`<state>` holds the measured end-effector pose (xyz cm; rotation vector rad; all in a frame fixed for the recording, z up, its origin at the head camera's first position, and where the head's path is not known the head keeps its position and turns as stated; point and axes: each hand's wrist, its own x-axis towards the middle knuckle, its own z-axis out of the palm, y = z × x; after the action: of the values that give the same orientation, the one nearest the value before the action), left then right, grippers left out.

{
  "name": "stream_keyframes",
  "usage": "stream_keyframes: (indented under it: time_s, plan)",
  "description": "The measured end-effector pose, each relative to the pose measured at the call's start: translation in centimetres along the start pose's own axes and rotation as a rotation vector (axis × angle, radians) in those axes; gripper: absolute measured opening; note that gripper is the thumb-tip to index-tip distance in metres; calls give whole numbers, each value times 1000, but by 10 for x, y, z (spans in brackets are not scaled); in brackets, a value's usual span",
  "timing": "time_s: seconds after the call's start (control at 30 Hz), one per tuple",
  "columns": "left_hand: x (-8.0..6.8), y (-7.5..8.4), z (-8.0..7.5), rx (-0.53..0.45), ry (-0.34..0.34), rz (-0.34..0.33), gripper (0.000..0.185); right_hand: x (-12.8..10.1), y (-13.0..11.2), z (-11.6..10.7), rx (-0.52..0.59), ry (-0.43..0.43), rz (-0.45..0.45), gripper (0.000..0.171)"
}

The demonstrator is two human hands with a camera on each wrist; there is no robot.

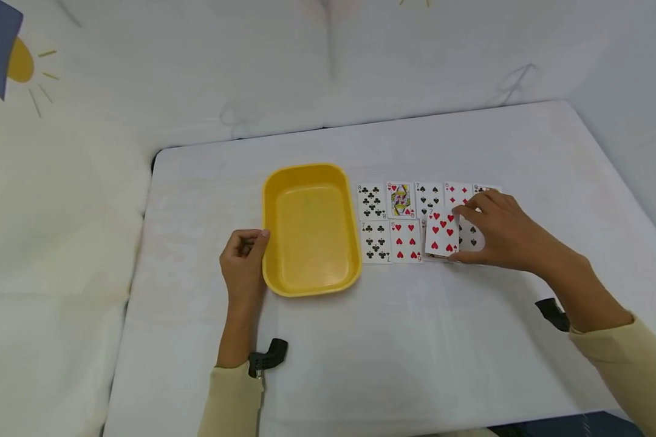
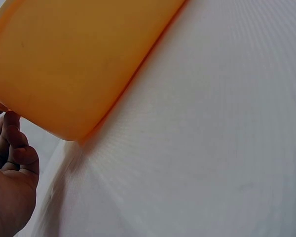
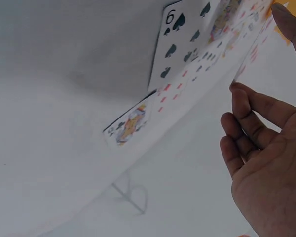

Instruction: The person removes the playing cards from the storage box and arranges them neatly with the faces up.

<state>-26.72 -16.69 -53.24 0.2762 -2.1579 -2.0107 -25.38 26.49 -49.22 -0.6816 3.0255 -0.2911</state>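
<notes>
A yellow plastic tray (image 1: 311, 240) sits on the white table. My left hand (image 1: 242, 261) pinches its left rim, the thumb on the edge and the other fingers curled outside. Over the lower row of face-up playing cards, my right hand (image 1: 505, 233) holds a seven of hearts (image 1: 442, 233) by its edges between thumb and fingers. That card covers most of a face card beneath it. Beside it lie a six of hearts (image 1: 406, 241) and a seven of clubs (image 1: 375, 242). The six of spades (image 3: 180, 47) is partly behind my right hand in the head view.
An upper row holds an eight of clubs (image 1: 372, 202), a queen of hearts (image 1: 401, 200), a seven of spades (image 1: 429, 195), a six of diamonds (image 1: 458, 193) and a black-suit face card (image 3: 131, 124). White cloth covers the table (image 1: 350, 346); white walls stand behind and beside it.
</notes>
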Motion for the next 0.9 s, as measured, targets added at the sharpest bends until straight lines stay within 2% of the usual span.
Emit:
stream_keyframes:
  time_s: [0.37, 0.67, 0.9]
  plan:
    - [0, -2, 0, 14, 2, 14, 22, -28, 25, 3, 0, 9, 52, 82]
    - [0, 0, 1, 12, 6, -6, 23, -46, 45, 6, -11, -46, 161, 87]
    - [2, -3, 1, -13, 20, -20, 22, -55, 56, 9, -4, -13, 154, 85]
